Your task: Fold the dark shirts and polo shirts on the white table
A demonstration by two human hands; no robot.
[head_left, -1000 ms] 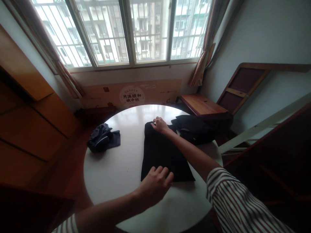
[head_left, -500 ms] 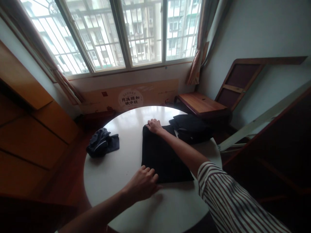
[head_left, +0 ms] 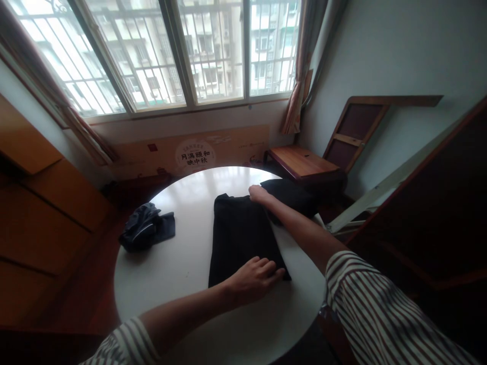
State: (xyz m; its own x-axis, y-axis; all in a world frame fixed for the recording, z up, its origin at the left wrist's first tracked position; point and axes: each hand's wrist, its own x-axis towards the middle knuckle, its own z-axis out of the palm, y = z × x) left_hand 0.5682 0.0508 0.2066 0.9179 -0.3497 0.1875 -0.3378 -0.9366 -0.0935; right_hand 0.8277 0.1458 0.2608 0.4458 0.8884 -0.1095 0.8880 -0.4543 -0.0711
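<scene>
Black garment (head_left: 241,230) | flat on round white table (head_left: 163,279) | barred window (head_left: 213,56) beyond

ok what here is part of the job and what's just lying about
In use:
Flat black cloth, on the white table
Left hand, at its near edge
Right hand, at its far edge

Apparently just lying about:
Dark bundle, at the left
Black cloth pile, at the far right
</scene>
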